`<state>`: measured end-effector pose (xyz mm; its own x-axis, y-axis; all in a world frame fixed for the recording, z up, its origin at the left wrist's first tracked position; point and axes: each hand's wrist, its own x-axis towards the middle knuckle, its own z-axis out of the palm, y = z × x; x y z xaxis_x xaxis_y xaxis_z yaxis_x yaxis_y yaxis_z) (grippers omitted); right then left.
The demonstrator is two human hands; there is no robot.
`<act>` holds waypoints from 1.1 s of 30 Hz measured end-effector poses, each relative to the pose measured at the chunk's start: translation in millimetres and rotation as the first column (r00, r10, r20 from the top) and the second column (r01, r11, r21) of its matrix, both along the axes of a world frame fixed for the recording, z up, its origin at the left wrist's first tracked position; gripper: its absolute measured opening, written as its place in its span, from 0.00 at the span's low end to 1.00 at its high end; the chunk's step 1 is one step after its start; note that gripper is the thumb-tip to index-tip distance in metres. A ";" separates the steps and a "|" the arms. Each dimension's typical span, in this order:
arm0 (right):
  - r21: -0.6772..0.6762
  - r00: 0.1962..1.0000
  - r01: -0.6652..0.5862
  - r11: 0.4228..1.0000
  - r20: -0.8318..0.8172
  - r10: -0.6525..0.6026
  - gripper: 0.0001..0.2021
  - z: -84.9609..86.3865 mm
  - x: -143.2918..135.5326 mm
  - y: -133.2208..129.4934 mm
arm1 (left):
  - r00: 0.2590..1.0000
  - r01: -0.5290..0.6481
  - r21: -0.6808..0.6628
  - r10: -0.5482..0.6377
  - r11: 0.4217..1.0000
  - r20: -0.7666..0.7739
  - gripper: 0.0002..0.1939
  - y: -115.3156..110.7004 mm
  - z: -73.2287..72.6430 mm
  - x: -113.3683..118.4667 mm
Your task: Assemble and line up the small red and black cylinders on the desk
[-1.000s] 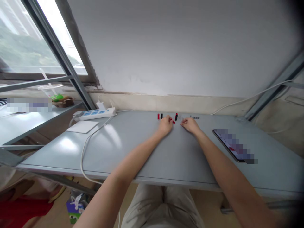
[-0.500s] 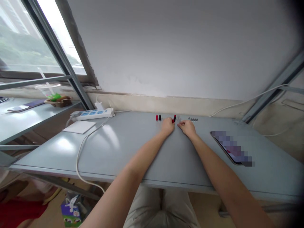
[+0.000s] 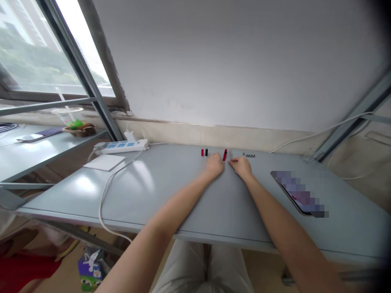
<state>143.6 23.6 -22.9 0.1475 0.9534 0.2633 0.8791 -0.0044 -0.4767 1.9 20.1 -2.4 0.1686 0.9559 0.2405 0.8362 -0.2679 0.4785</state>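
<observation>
Right of the upright black cylinder (image 3: pixel 206 152), the person's left hand (image 3: pixel 215 165) curls; farther right, the right hand (image 3: pixel 240 166) is bunched; whether either grips anything cannot be told. Between them, the slanting red-and-black column (image 3: pixel 225 155) could topple if nudged.

On the grey desk (image 3: pixel 214 203), the left hand (image 3: pixel 216 165) is beside a red-and-black piece (image 3: pixel 225 155), with the right hand (image 3: pixel 241 166) close on its other side, a red cylinder (image 3: pixel 202 152) and a black cylinder (image 3: pixel 206 152) standing farther left, and small dark pieces (image 3: pixel 251 156) and a phone (image 3: pixel 296 193) to the right.
</observation>
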 end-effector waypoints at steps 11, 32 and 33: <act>-0.019 0.999 0.018 1.000 0.050 -0.017 0.13 2.1 -0.7 -2.7 | 0.978 -0.172 -0.016 0.168 0.985 -0.127 0.36 -8.9 7.1 -37.8; -0.051 0.911 -0.294 0.954 -0.317 0.264 0.22 35.8 -25.4 -8.0 | 0.701 0.144 -0.134 -0.006 0.981 0.713 0.09 -4.5 18.0 -35.3; -0.050 0.875 -0.332 0.942 -0.389 0.287 0.21 36.9 -28.8 -10.0 | 0.685 0.160 -0.126 -0.018 0.979 0.728 0.09 -7.5 17.0 -35.4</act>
